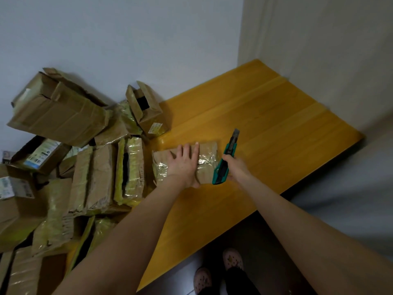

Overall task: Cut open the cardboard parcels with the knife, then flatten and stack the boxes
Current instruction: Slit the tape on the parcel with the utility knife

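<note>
Head view is showing a small cardboard parcel [207, 149] lying flat on the yellow wooden table [276, 124], toward its left side, with wrinkled clear tape shining across its top. The left hand [184, 165] is pressing down on it with fingers straight and spread, the palm covering the parcel's left half and the thumb lying at its near edge. Just beside the parcel's right edge, the right hand [237, 169] is gripping a green utility knife [230, 148] with its fingers curled round the handle. The blade is out and pointing away toward the wall [127, 39], apart from the cardboard. Whether the handle's butt is touching the parcel's near corner, I cannot tell.

Beyond and to the right of the knife, a broad stretch of tabletop is running out to the far and right edges. On the left, a heap of cardboard boxes [95, 167] is crowding the table's edge, some gaping open and many wrapped in yellowish tape. A small open box [145, 109] is standing just behind the parcel. Below the table's near edge, two feet in pale slippers [232, 258] are standing on a dark floor.
</note>
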The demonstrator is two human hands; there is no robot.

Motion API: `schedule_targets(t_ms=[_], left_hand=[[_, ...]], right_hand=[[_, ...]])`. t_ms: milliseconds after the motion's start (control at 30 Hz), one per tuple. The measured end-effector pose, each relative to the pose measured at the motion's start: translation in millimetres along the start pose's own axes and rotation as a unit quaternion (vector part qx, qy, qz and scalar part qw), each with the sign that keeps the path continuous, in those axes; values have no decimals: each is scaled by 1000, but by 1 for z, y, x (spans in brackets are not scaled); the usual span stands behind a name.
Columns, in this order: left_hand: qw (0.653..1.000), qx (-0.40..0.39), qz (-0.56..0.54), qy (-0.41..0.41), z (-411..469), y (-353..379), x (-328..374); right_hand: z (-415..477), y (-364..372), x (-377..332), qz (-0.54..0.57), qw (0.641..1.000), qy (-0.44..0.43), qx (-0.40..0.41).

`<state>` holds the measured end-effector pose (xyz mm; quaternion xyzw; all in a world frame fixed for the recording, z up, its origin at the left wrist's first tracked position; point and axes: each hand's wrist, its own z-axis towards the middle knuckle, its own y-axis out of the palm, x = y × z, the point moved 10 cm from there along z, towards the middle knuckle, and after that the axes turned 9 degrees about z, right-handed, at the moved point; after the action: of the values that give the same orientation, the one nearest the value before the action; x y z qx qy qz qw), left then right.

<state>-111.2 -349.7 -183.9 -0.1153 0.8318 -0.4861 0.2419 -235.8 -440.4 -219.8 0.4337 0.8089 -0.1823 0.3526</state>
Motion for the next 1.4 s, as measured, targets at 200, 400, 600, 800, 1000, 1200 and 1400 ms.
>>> schedule_targets(t_ms=[200, 400, 600, 800, 1000, 1200, 1400], left_hand=[[1000, -3, 0, 11, -3, 5, -5], [1000, -6, -14, 11, -2, 3, -5], [1000, -11, -25, 5, -1, 4, -6], [999, -9, -36, 4, -1, 5, -6], [999, -8, -31, -2, -3, 7, -5], [1000, -10, -25, 2, -2, 6, -3], [1000, -13, -21, 8, -2, 7, -2]], right_hand=[[-18, -17, -17, -164, 982, -93, -5], [-39, -33, -14, -343, 920, -186, 21], [-53, -31, -12, -430, 880, -200, -14], [-58, -28, -29, -534, 820, -207, -12], [-62, -24, -29, -571, 797, -195, -32], [-65, -24, -21, -573, 797, -185, -48], [-71, -23, -21, -585, 791, -172, -54]])
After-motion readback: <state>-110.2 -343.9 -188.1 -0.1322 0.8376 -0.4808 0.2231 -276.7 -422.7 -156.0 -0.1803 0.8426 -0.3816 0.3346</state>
